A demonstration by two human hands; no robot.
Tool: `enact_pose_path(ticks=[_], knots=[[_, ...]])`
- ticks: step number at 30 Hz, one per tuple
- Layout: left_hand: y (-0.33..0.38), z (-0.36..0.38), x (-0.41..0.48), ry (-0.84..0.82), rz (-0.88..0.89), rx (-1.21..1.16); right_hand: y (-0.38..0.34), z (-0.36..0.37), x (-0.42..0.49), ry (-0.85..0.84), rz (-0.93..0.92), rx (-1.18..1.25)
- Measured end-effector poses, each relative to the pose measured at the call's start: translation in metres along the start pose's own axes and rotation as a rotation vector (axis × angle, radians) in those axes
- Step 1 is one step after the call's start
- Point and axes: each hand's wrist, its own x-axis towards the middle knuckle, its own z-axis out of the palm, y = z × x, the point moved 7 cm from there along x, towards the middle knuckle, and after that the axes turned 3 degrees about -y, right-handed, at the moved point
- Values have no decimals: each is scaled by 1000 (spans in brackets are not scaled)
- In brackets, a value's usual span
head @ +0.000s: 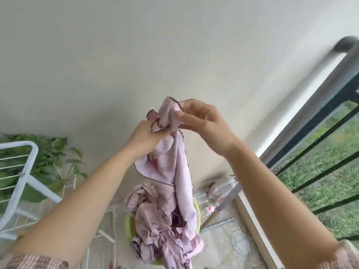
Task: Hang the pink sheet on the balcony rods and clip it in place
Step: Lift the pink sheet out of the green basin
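Observation:
The pink sheet (174,162), edged in dark stitching, hangs bunched from both hands at the middle of the view. Its lower part trails into a heap lying in a lime green basin (129,224) on the floor. My left hand (145,138) grips a gathered fold of the sheet. My right hand (204,123) pinches the top corner between thumb and fingers. The balcony rail (330,74), a thick grey rod with dark bars under it, runs along the right edge, apart from the sheet. No clips show.
A white wire drying rack (23,181) stands at the left, with a leafy green plant (58,158) behind it. A plain pale wall fills the top. Clear plastic bottles (213,202) lie by the wall base. Grass shows beyond the railing.

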Motion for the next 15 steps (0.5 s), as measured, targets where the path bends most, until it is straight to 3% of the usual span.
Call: enact_pose_path(ticks=[2,4,7,9,11,15], knots=[[0,-11,-1,97,-2,-91,23,-22,-6,127,53,53],[6,-19,-4,145,55,-140,73,-37,-21,241,194,-66],[22,-23,-11,141,135,-199,174,-22,-60,99,607,-382],[35,-26,-14,131,169,-286,224,-10,-86,-40,786,-554],[45,-33,-18,115,203,-424,257,-5,-104,-72,857,-635],[54,-62,-26,143,258,-567,266,-18,-113,119,853,-604]])
